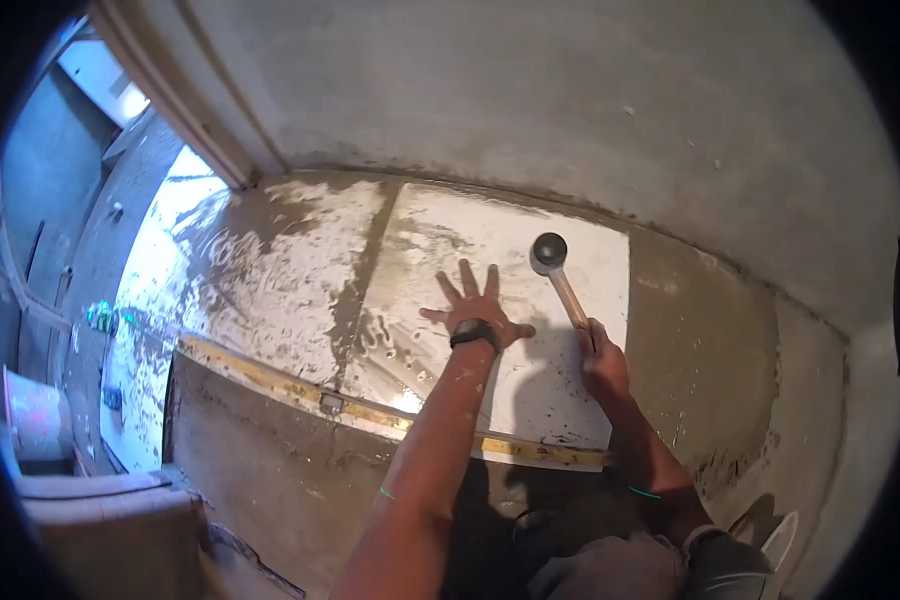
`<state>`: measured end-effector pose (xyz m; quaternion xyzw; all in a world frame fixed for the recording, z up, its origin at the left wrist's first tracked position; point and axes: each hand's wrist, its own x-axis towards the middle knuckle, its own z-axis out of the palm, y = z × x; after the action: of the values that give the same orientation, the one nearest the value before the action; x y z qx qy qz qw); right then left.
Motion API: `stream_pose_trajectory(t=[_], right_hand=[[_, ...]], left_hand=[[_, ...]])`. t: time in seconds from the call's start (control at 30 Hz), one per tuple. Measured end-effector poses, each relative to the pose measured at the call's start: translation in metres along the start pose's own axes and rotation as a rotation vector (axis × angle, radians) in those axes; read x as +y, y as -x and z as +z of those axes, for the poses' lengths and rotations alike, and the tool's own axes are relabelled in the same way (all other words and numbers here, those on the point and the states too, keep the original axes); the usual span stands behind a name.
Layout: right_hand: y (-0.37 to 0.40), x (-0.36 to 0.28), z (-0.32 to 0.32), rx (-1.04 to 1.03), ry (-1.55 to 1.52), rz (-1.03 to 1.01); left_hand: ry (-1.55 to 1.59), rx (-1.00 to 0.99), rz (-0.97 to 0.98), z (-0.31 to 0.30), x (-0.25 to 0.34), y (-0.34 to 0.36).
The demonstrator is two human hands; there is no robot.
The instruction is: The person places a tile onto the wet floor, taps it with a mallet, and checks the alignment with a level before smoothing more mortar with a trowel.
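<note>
My left hand (473, 302) lies flat with its fingers spread on a white floor tile (590, 380) that is wet and smeared with grey mortar. A dark watch (475, 333) is on that wrist. My right hand (603, 360) is wrapped round the wooden handle of a rubber mallet (549, 252). The mallet's black head is over the tile's right half, to the right of my left hand. A long yellow spirit level (370, 412) lies along the near edge of the tiles, passing beneath my left forearm.
Another mortar-smeared tile (290, 290) lies to the left. Grey mortar bed (705, 340) spreads to the right, and a plastered wall (570, 90) rises behind. At the far left are a doorway frame (175, 100) and a stained bucket (38, 415).
</note>
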<state>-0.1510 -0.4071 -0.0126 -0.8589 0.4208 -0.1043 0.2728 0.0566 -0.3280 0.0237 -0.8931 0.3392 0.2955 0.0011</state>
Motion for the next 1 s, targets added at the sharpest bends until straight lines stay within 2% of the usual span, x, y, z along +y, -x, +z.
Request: stream_pose_trajectory(t=[0.07, 0.17, 0.2, 0.3, 0.37, 0.43, 0.5, 0.57, 0.63, 0.7, 0.73, 0.77, 0.83, 0.9, 0.93, 1.0], right_hand=[[-0.006, -0.008, -0.009, -0.103, -0.023, 0.205], [-0.003, -0.006, -0.013, -0.023, -0.168, 0.143], [0.001, -0.003, -0.009, 0.113, -0.256, -0.027], [0.004, 0.001, -0.007, 0.197, -0.314, -0.039], [-0.005, -0.002, -0.007, 0.131, -0.286, 0.009], [-0.014, -0.004, -0.002, 0.12, -0.068, 0.059], [-0.02, -0.003, -0.004, 0.156, -0.111, 0.051], [-0.02, 0.013, 0.004, 0.062, -0.127, 0.084], [-0.015, 0.021, 0.008, 0.067, -0.193, 0.113], [-0.001, 0.035, 0.001, -0.026, -0.44, 0.201], [0.009, 0.023, -0.01, 0.051, -0.413, 0.143], [0.016, 0.024, -0.018, 0.015, -0.414, 0.27], [0.023, 0.044, -0.019, 0.191, -0.297, 0.133], [0.029, 0.05, -0.039, 0.188, -0.311, 0.103], [0.033, 0.042, -0.049, 0.32, -0.287, 0.009], [0.038, 0.053, -0.051, 0.365, -0.34, 0.06]], left_hand=[[0.02, 0.007, -0.002, 0.001, -0.002, -0.001], [0.045, 0.005, 0.01, -0.002, -0.004, 0.002], [0.051, 0.006, 0.006, -0.004, -0.005, 0.003], [0.055, -0.002, 0.001, -0.005, -0.006, 0.002], [0.05, -0.002, 0.013, -0.003, -0.003, 0.002], [0.065, -0.002, -0.003, -0.003, -0.004, 0.001], [0.067, -0.001, -0.006, -0.004, -0.004, 0.0], [0.04, -0.004, -0.017, 0.0, -0.004, -0.001], [0.042, -0.005, 0.003, 0.0, -0.005, -0.002], [0.059, 0.012, 0.012, 0.002, -0.004, -0.002], [0.032, 0.027, 0.014, 0.005, -0.002, -0.002], [0.006, 0.045, 0.025, 0.007, 0.0, -0.005], [-0.062, 0.022, 0.009, 0.006, 0.014, -0.005], [-0.129, -0.018, 0.097, 0.017, 0.03, -0.012], [-0.135, -0.028, 0.122, 0.025, 0.041, -0.01], [-0.121, -0.077, 0.277, 0.038, 0.054, -0.004]])
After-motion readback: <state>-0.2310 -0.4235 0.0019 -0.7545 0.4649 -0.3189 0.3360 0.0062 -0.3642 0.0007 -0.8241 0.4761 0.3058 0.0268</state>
